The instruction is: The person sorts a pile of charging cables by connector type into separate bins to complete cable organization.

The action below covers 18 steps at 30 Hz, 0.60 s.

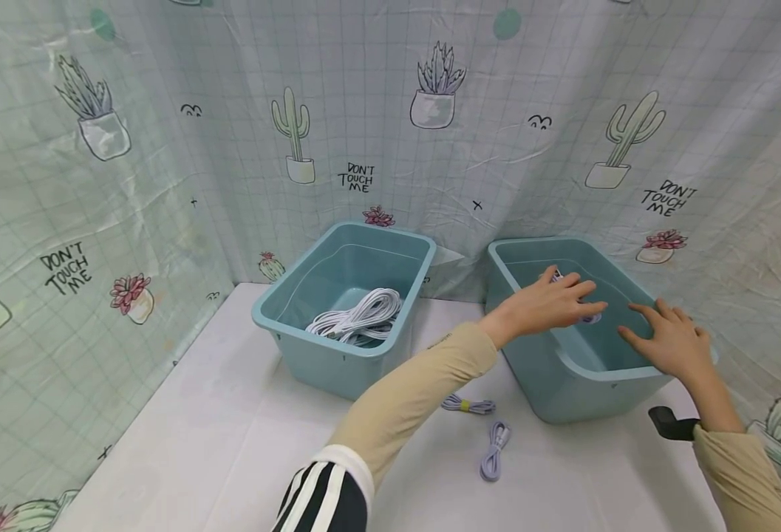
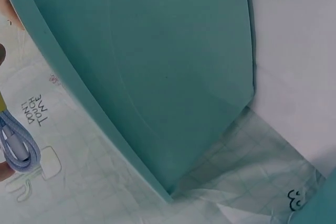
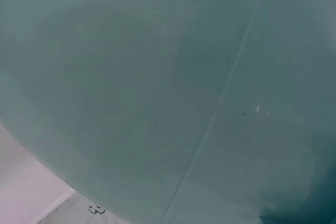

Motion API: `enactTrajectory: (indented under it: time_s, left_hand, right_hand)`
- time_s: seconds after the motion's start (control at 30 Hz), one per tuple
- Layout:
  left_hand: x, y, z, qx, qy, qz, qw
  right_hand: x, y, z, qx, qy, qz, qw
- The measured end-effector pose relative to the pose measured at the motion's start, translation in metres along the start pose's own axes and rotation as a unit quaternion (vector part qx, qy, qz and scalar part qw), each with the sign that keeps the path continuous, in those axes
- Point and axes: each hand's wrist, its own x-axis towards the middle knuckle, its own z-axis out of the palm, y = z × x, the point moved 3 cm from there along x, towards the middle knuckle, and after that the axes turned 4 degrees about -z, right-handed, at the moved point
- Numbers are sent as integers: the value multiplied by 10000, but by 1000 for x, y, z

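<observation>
A coiled lavender charging cable (image 2: 26,150) with a yellow band shows at the left edge of the left wrist view. My left hand (image 1: 553,299) pinches this cable above the right blue-green bin (image 1: 566,415); in the head view the fingers cover most of it. Over the same bin's right side is my right hand (image 1: 676,343), its fingers spread and nothing held. Whether it touches the rim I cannot tell. On the table in front of the bins lie a cable bundle with a yellow band (image 1: 468,405) and another coiled cable (image 1: 494,452).
A second blue-green bin (image 1: 324,373) stands to the left, with white coiled cables (image 1: 363,314) inside. Behind both bins hangs a cactus-print sheet (image 1: 363,96). The white table (image 1: 217,443) runs toward the front.
</observation>
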Motion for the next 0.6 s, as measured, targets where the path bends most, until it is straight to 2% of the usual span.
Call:
enactTrajectory:
  time_s: [0.4,0.6]
  left_hand:
    - [17,0,1,91,-454,-16,9989]
    - [23,-1,3,232,-254,-104,9994]
  right_hand:
    - [2,0,0,-51,-55,36,10000]
    - [1,0,0,4,-23,31,10000]
